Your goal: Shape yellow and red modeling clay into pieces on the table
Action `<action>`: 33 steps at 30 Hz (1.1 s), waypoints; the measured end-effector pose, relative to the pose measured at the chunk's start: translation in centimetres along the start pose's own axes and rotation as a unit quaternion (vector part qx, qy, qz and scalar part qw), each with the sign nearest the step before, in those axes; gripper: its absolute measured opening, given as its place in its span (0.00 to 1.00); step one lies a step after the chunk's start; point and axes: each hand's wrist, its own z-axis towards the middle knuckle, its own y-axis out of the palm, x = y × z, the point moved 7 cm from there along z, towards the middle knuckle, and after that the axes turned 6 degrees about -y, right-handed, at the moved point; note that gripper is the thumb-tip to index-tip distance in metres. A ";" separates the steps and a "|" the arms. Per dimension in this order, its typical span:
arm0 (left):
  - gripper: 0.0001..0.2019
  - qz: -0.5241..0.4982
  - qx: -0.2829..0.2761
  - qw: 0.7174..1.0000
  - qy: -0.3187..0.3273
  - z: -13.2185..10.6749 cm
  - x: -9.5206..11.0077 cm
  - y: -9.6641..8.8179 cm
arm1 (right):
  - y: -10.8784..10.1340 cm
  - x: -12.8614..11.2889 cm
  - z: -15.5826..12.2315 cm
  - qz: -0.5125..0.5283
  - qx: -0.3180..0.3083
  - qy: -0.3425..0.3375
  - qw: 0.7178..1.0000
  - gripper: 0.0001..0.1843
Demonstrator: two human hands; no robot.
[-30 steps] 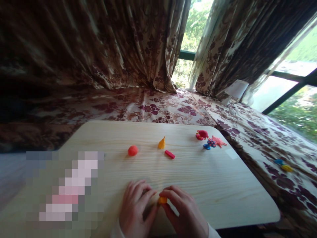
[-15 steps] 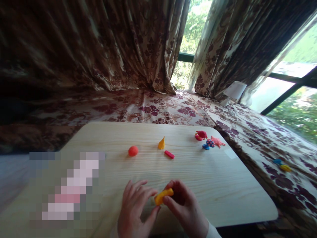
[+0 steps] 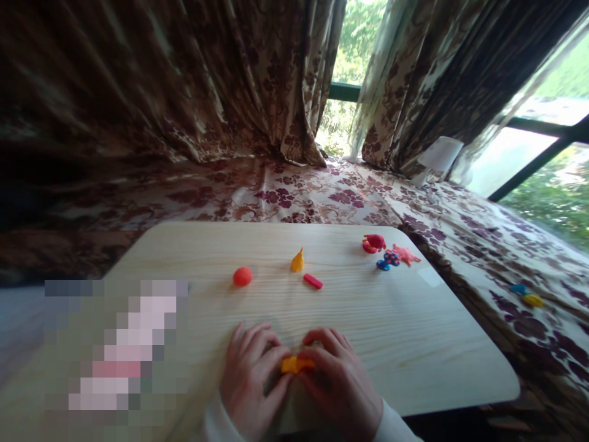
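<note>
Tabletop point(image 3: 414, 344): left hand point(image 3: 251, 383), right hand point(image 3: 340, 387) pinch one clay strip point(image 3: 297, 364).

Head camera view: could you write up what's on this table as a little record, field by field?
Left hand: fingers pinch one end of the orange clay piece
Right hand: fingers pinch its other end
Surface: pale wooden table, hands at its near edge
Middle of table: red ball, yellow cone, short red stick, each apart
Far right corner: small clay figures, red, blue and pink
Behind: flowered cloth and curtains
</note>
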 end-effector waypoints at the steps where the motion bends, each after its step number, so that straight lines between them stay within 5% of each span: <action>1: 0.11 0.003 -0.003 1.000 0.003 0.0 0.0 0.1 | -0.1 0.0 0.0 0.003 0.001 -0.003 1.000 0.15; 7: 0.10 -0.012 -0.005 1.000 0.006 0.3 0.0 0.1 | -0.3 0.1 0.0 0.009 0.004 -0.020 1.000 0.09; 13: 0.11 -0.011 0.003 1.000 -0.003 0.3 0.4 0.0 | -0.5 0.4 -0.1 0.004 -0.002 -0.023 1.000 0.19; 33: 0.11 -0.008 0.005 1.000 0.014 0.4 1.0 0.6 | -1.3 1.2 -1.0 0.010 0.013 -0.028 0.999 0.13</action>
